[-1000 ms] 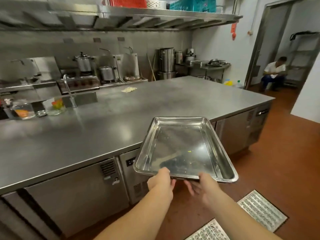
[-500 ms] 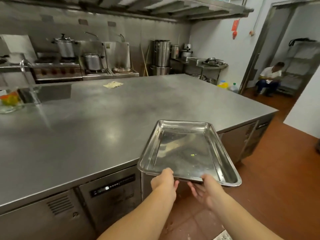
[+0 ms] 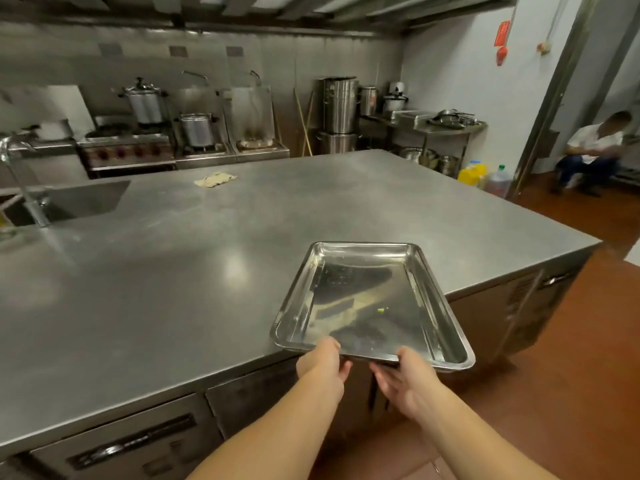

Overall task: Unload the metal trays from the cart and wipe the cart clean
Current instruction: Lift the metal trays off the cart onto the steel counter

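- L hand (image 3: 322,362) + R hand (image 3: 403,375): both grasp near short rim of metal tray (image 3: 367,299)
- Tray: far end over steel counter (image 3: 173,271) at its front-right corner, near end past counter's front edge; touching top or not, can't tell
- Tray empty bar smears + small green scrap
- No other trays on counter, so prob. early in unload; this one not set down yet
- Cart not in view: trays left unknown, wipe likely not begun
- Rag (image 3: 214,179) on counter's far side, untouched
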The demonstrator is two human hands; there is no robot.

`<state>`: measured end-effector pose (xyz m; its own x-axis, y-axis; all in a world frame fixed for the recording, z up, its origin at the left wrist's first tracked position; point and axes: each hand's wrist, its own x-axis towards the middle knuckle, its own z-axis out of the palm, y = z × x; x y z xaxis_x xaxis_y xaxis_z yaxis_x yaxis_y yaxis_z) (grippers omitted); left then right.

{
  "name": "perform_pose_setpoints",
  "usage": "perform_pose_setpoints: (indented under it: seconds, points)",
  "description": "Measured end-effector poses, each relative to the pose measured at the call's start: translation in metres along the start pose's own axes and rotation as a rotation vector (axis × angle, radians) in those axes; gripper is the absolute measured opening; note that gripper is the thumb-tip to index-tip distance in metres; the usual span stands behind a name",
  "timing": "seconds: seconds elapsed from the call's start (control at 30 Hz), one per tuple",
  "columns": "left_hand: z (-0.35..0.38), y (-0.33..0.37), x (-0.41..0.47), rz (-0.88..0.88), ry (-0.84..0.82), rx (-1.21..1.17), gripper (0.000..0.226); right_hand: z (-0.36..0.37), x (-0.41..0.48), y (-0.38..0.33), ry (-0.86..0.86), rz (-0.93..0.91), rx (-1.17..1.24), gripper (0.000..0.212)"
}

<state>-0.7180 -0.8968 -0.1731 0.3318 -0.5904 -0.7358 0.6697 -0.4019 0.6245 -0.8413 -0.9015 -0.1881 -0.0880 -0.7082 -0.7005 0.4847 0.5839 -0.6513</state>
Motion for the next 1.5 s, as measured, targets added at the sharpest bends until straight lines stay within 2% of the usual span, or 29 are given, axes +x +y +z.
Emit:
perform_pose_setpoints:
  seconds: [0.1, 0.2, 0.37, 0.53, 0.7, 0.87, 0.97, 1.03, 1.13, 1.23, 1.3, 1.37, 1.5]
  points:
    - [0.047, -0.004, 0.008, 0.012, 0.019, -0.026, 0.018, -0.009, 0.035, -0.042, -0.03, 0.014, -0.021, 0.03]
    - [0.084, -0.004, 0.022, 0.017, 0.067, -0.043, 0.022, -0.012, 0.066, -0.073, -0.034, 0.03, -0.084, 0.027]
    - [0.137, -0.001, 0.059, 0.02, 0.112, -0.101, 0.021, -0.01, 0.124, -0.114, -0.052, 0.047, -0.13, 0.033]
    - [0.199, 0.003, 0.105, -0.017, 0.1, -0.17, 0.012, -0.002, 0.182, -0.169, -0.08, 0.01, -0.24, 0.03]
    - [0.259, 0.009, 0.145, -0.045, 0.083, -0.226, 0.013, 0.005, 0.236, -0.22, -0.105, 0.018, -0.299, 0.028]
    - [0.294, 0.013, 0.169, -0.002, 0.099, -0.11, 0.014, 0.008, 0.274, -0.249, -0.106, 0.106, -0.275, 0.009]
    - [0.31, 0.015, 0.181, 0.015, 0.062, -0.04, 0.009, 0.01, 0.296, -0.265, -0.099, 0.132, -0.309, 0.015]
    - [0.32, 0.012, 0.183, 0.015, 0.053, 0.065, 0.013, 0.008, 0.31, -0.276, -0.12, 0.149, -0.333, 0.022]
    - [0.335, 0.005, 0.181, -0.035, -0.026, 0.283, 0.032, -0.004, 0.333, -0.299, -0.158, 0.182, -0.38, 0.026]
    - [0.35, -0.006, 0.175, -0.018, -0.09, 0.687, 0.038, -0.022, 0.358, -0.322, -0.177, 0.208, -0.451, 0.024]
    - [0.362, -0.011, 0.173, 0.109, -0.098, 0.898, 0.031, -0.035, 0.375, -0.335, -0.193, 0.2, -0.485, 0.022]
    - [0.372, -0.012, 0.173, 0.286, -0.093, 0.989, 0.028, -0.048, 0.387, -0.345, -0.191, 0.185, -0.524, 0.021]
    - [0.378, -0.006, 0.173, 0.705, 0.103, 1.455, 0.02, -0.071, 0.401, -0.357, -0.189, 0.249, -0.589, 0.02]
